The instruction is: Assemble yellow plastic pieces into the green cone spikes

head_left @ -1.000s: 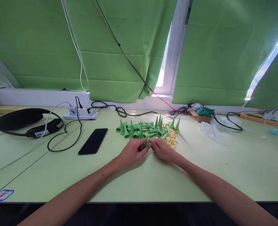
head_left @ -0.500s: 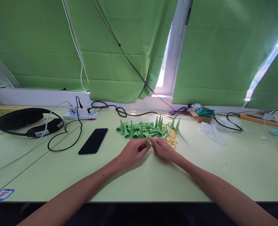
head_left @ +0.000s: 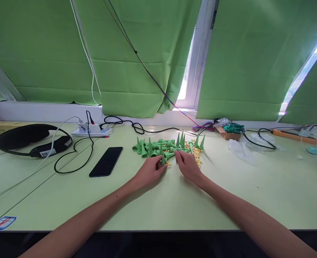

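Brown cardboard forms the small box [head_left: 234,137] at the back of your desk [head_left: 201,204], with a dark green plastic bundle [head_left: 234,128] showing at its top (anything deeper is hidden). Your fingers partly cover the 1 green cone [head_left: 163,160] pinched at your left hand's [head_left: 149,171] fingertips. Your right hand [head_left: 188,167] is curled near the heaped cones [head_left: 169,144] and yellow pegs [head_left: 197,154]; whether it grips anything can't be made out.

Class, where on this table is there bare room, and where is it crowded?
Bare: between the phone and left hand; between the right hand and plastic bag. Crowded: beyond both hands, with green cones and yellow pieces; rear left, around the power strip.
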{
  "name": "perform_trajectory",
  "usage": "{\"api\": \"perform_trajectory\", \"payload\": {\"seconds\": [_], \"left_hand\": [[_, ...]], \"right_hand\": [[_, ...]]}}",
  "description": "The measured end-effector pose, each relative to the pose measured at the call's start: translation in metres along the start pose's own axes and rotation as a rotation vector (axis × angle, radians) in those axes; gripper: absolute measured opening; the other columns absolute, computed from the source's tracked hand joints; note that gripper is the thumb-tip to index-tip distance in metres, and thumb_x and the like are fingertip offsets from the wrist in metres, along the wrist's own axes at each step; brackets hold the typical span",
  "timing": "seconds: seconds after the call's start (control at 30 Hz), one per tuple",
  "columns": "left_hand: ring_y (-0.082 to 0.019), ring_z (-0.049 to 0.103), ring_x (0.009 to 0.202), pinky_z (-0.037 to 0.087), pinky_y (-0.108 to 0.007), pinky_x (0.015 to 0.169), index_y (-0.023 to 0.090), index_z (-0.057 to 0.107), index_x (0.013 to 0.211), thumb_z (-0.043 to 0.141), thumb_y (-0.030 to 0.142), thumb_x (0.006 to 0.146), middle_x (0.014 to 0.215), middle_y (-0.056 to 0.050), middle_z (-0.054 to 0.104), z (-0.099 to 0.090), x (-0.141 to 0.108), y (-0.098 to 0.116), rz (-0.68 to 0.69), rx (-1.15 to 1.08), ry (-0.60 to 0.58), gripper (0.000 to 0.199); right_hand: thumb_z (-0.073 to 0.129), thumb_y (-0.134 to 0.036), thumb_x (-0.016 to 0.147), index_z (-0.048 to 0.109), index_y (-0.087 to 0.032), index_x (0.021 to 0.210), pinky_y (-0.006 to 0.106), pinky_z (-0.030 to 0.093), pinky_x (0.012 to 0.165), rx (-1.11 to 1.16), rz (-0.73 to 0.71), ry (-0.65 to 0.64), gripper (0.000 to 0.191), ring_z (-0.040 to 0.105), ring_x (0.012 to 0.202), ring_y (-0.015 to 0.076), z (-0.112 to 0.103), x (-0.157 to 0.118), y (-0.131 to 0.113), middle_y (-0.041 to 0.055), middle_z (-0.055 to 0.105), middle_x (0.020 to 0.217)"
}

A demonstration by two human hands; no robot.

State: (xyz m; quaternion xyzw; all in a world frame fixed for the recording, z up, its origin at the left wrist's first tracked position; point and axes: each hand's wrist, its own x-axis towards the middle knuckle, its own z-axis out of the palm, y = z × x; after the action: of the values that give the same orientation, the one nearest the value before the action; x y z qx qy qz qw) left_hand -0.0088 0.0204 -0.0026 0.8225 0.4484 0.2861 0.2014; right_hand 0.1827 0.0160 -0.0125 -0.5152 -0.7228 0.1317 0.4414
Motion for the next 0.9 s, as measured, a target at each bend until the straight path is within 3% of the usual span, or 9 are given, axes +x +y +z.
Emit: {"api": "perform_trajectory", "payload": {"seconds": [0.33,0.53,0.7,0.9], "left_hand": [[-0.014,0.048,0.054,0.030,-0.027,0.050,0.020,0.052,0.076,0.058,0.032,0.084,0.060,0.003,0.054,0.002,0.000,-0.003,0.020,-0.021,0.007,0.016],[-0.015,0.050,0.056,0.032,-0.026,0.051,0.021,0.054,0.099,0.060,0.040,0.085,0.061,0.005,0.054,0.000,0.000,0.001,-0.012,-0.029,0.099,0.024],[-0.013,0.044,0.052,0.028,-0.026,0.049,0.020,0.048,0.072,0.057,0.036,0.086,0.057,0.004,0.050,-0.002,-0.001,0.005,-0.010,0.018,0.107,0.022],[-0.014,0.043,0.050,0.025,-0.027,0.048,0.021,0.041,0.064,0.058,0.036,0.083,0.054,0.003,0.050,-0.003,0.001,0.004,-0.031,0.096,0.174,0.029]], "right_hand": [[0.033,-0.051,0.101,0.043,-0.021,0.062,0.027,0.029,0.055,0.005,0.002,0.016,0.050,0.044,0.051,0.0132,0.001,0.001,0.003,-0.0002,0.052,0.056],[0.035,-0.046,0.101,0.036,-0.022,0.062,0.027,0.024,0.053,-0.036,-0.036,0.066,0.046,0.034,0.048,0.0121,-0.004,0.005,0.005,-0.0036,0.042,0.051],[0.037,-0.043,0.101,0.036,-0.022,0.065,0.027,0.024,0.053,-0.086,-0.051,0.140,0.041,0.031,0.048,0.0120,-0.014,0.011,0.010,-0.0048,0.039,0.052],[0.039,-0.041,0.100,0.048,-0.021,0.073,0.025,0.027,0.054,-0.148,-0.054,0.192,0.035,0.039,0.050,0.0126,-0.021,0.015,0.018,-0.0026,0.050,0.058]]}}
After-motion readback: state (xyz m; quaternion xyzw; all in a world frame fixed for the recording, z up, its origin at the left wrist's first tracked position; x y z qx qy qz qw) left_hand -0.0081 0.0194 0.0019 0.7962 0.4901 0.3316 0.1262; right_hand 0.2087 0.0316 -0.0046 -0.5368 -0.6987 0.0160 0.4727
